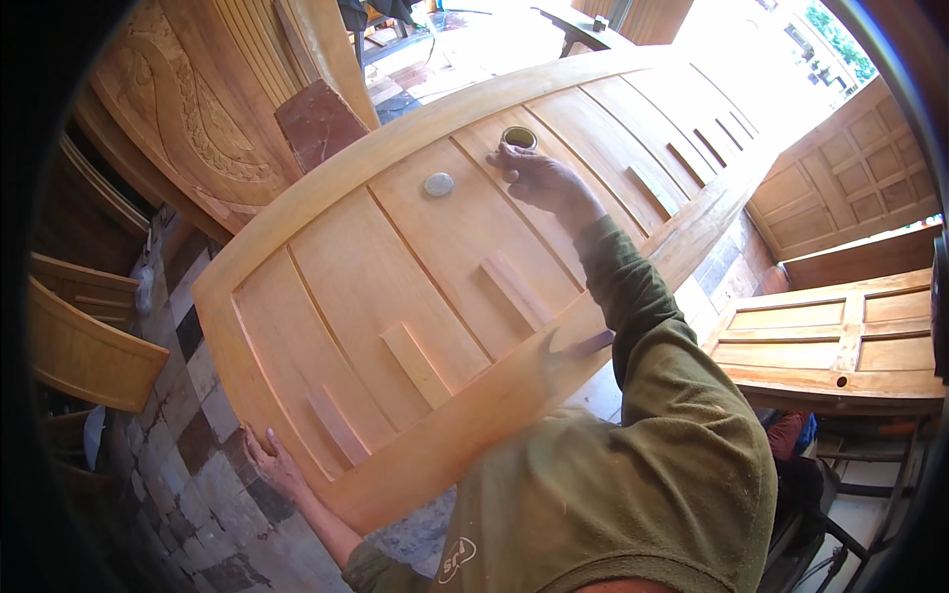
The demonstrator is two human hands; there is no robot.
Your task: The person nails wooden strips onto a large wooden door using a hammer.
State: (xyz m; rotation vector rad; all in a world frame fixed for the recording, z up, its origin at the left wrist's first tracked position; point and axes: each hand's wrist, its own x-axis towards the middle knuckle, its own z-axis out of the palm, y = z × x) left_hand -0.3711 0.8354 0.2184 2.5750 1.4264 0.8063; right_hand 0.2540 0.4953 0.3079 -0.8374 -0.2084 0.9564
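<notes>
A large pale wooden door (pixel 573 287) with recessed panels lies flat before me. Over its upper middle, my right hand (pixel 544 183) reaches out with the fingers closed against a small round open tin (pixel 518 137). The tin's inside looks dark, and its contents cannot be made out. To the left of it, a round silvery lid (pixel 438 185) lies on a panel. My left hand (pixel 274 466) rests at the door's near left corner, fingers apart, holding nothing. Short wooden strips (pixel 415 365) lie across the panels along the near side, several of them.
A carved door (pixel 178 109) leans at the upper left, beside a reddish-brown slab (pixel 324 128). On the right lies another panelled door (pixel 840 336) above a dark metal frame. Curved wooden pieces (pixel 94 346) stand at the left over the checkered tile floor (pixel 213 445).
</notes>
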